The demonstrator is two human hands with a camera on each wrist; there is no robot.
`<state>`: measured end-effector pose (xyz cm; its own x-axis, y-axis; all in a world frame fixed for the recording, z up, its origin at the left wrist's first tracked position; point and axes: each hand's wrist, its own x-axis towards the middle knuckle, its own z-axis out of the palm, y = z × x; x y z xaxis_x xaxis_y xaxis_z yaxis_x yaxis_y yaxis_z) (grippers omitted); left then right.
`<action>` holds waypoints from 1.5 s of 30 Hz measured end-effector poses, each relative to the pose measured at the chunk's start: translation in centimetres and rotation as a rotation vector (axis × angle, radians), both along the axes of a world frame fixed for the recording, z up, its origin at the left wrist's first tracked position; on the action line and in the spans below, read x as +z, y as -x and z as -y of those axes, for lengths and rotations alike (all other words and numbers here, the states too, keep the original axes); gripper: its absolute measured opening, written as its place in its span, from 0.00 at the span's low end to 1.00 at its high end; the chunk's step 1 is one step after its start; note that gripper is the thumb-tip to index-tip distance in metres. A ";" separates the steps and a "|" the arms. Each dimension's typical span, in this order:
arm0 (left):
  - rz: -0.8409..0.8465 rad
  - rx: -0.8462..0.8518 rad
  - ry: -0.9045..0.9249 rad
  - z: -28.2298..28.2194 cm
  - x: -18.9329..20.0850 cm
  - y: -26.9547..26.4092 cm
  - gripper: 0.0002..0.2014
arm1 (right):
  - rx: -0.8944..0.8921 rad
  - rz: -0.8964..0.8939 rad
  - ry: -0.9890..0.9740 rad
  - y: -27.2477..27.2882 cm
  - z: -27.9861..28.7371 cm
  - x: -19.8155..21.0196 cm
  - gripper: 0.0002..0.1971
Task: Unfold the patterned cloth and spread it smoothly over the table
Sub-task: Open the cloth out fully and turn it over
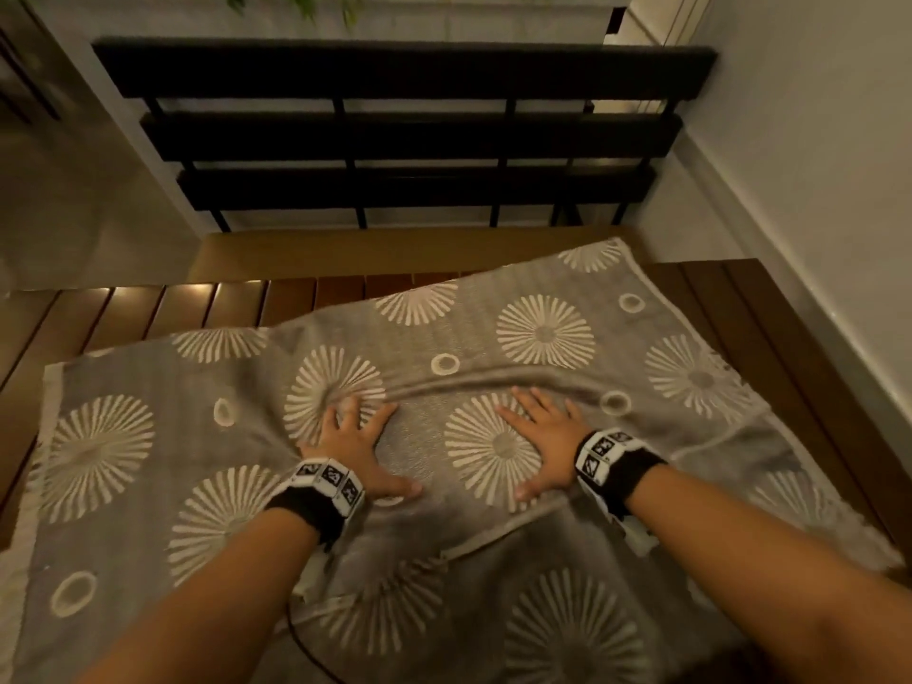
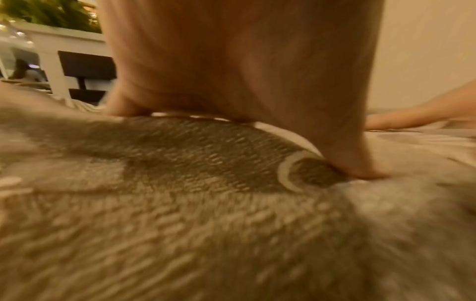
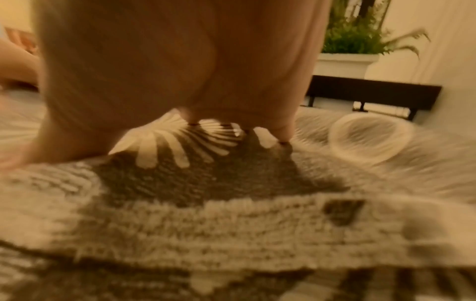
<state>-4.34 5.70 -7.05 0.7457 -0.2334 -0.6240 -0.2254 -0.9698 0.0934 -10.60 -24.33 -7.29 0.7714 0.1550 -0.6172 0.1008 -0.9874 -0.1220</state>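
Both wrist views are blurry, and a palm fills most of each. From the head view, the patterned cloth lies crooked on the slatted table – a fold runs across it. The left hand and right hand press flat on it, fingers spread. Only the right wrist view shows a potted fern.

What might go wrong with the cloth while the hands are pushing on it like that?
1. The left hand and right hand press flat beside a raised fold; pushing could pile it up instead of flattening it.
2. The cloth lies crooked, leaving the table bare at the far left, so it may end up uneven.
3. The near edge is folded over and could stay doubled.
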 end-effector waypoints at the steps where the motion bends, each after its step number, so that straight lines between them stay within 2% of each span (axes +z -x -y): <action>1: -0.006 0.085 -0.008 0.1 -0.1 0.8 0.65 | 0.046 0.017 0.033 -1.4 0.2 0.2 0.65; 5: -0.039 0.215 -0.179 1.6 0.5 4.2 0.63 | 0.179 0.162 0.222 -7.0 -0.7 1.7 0.61; 7: -0.067 0.274 -0.155 2.5 0.8 5.1 0.61 | 0.173 0.228 0.273 -8.8 -2.2 2.4 0.58; 9: -0.079 0.294 -0.038 3.1 1.5 4.9 0.59 | 0.115 0.306 0.265 -9.6 -3.6 2.7 0.53; 10: -0.090 0.280 0.038 3.2 1.9 4.6 0.55 | 0.071 0.348 0.246 -9.7 -4.0 2.8 0.50; 12: -0.106 0.234 0.166 3.2 2.5 3.7 0.39 | -0.051 0.385 0.180 -9.1 -4.5 2.2 0.42; 14: -0.012 0.184 0.181 2.3 2.7 2.7 0.27 | -0.222 0.320 0.041 -8.0 -4.3 1.1 0.38; 15: 0.071 0.156 0.158 1.6 2.6 2.4 0.26 | -0.296 0.263 -0.025 -7.3 -4.0 0.3 0.39; 17: 0.159 0.136 0.106 -0.5 1.3 2.0 0.36 | -0.353 0.195 -0.079 -6.0 -3.3 -1.3 0.44; 19: 0.096 0.172 0.070 -2.3 0.2 2.3 0.48 | -0.321 0.205 -0.070 -5.4 -2.4 -2.1 0.46; 21: 0.072 0.183 0.067 -3.2 -0.6 2.8 0.52 | -0.288 0.191 -0.062 -5.3 -1.7 -2.1 0.47; 31: 0.032 0.167 0.085 -3.5 -0.1 2.6 0.52 | -0.343 0.161 -0.038 -3.0 -2.8 -1.7 0.47; 45: 0.025 0.154 0.100 -2.5 -0.6 4.9 0.52 | -0.374 0.168 -0.059 -1.1 -1.2 -1.6 0.48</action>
